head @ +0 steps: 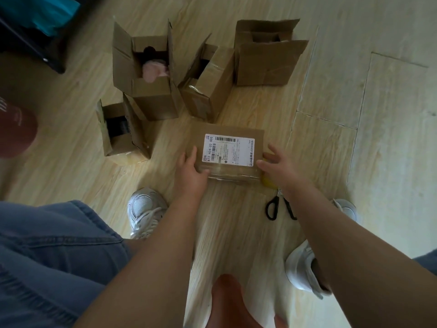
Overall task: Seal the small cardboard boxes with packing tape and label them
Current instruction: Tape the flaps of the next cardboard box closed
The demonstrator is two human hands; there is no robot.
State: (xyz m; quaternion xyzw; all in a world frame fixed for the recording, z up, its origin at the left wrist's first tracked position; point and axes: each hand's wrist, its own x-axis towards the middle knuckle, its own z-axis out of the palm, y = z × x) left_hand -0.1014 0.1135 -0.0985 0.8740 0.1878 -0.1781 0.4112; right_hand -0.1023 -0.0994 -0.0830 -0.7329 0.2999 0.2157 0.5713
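— Looking for the labelled box (pixel 227 130)
— Lying flat on the floor (pixel 236 233), label (pixel 229 151) facing up, just in front of four open boxes (pixel 153 100)
— Checking the left hand (pixel 190 170)
— Resting against the near left corner, fingers straight along the side, thumb pressing the taped front edge, gripping nothing
— And checking the right hand (pixel 276 165)
— Reaching in at the right end, fingers spread wide, thumb tip at the corner, holding nothing, hovering just above black scissors (pixel 272 209)
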